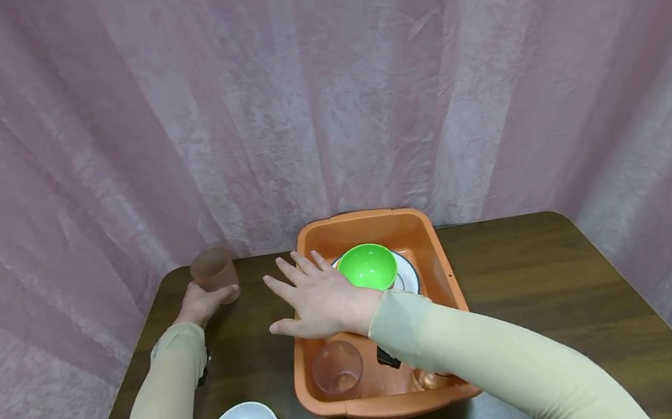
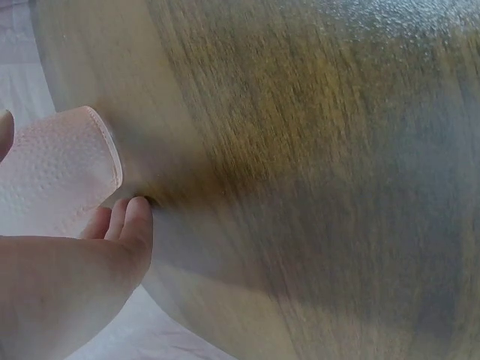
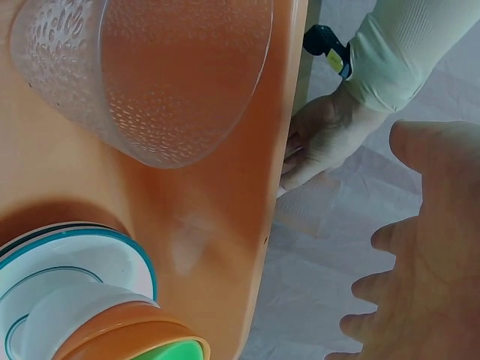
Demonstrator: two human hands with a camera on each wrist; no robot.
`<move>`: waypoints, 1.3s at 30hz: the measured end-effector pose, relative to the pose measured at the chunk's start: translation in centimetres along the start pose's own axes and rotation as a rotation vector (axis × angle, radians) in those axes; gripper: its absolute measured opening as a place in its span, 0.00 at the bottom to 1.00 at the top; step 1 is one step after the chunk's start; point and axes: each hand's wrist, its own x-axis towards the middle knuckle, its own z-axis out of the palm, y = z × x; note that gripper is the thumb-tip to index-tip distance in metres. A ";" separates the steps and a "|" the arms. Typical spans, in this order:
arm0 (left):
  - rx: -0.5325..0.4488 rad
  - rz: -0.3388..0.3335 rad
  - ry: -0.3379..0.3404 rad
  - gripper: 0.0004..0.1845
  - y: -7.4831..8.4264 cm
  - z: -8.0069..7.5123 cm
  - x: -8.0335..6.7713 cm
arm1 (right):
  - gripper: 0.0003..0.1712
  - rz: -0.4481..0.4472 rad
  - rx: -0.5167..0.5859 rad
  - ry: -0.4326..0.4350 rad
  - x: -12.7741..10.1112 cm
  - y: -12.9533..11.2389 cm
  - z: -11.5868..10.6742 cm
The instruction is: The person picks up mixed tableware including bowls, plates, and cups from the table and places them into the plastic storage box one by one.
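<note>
Left hand (image 1: 201,305) wraps its fingers round the pink tumbler (image 1: 214,270), seemingly light, stiff, slick plastic best gripped mid-wall, while the right hand (image 1: 322,298) hovers spread and empty.

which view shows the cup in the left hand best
The head view: the whole pink cup stands upright at the table's far left corner, gripped by the left hand. The left wrist view shows only part of its textured side, close up and blurred. In the right wrist view the hand mostly hides it.
</note>
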 end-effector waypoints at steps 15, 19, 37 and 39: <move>0.045 -0.006 -0.019 0.48 -0.1 -0.5 -0.1 | 0.47 0.013 0.007 -0.015 0.0 0.0 0.3; 0.045 -0.007 -0.032 0.49 -0.2 -0.8 0.0 | 0.47 0.016 -0.001 -0.020 -0.1 0.1 0.3; 0.081 0.067 -0.118 0.59 2.2 -2.2 -1.7 | 0.48 0.035 0.044 -0.053 -1.6 1.7 -0.5; 0.094 0.070 -0.124 0.60 2.5 -2.4 -2.1 | 0.47 0.032 0.046 -0.046 -2.0 2.0 -0.6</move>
